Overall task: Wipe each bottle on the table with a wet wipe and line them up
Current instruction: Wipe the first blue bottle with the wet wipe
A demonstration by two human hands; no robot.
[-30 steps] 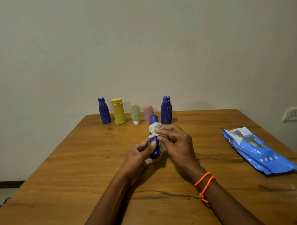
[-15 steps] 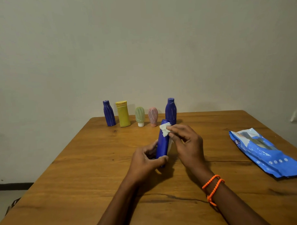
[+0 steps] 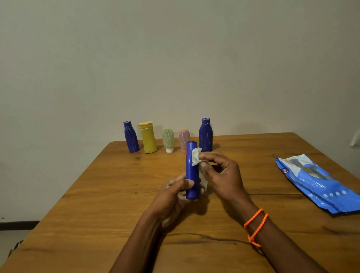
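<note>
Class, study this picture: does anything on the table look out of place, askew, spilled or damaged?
Nothing is spilled or knocked over. The five bottles in the far row stand upright. The wipes packet lies flat at an angle near the table's right edge. The left hand holds the blue bottle while the right hand pinches the wet wipe against it.

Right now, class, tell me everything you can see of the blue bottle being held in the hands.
The blue bottle is a slim, plain cylinder, seemingly matte plastic, with no label visible. It stands nearly upright above the wooden table. The left hand grips its lower part; the right hand presses a white wet wipe against its upper right side.
</note>
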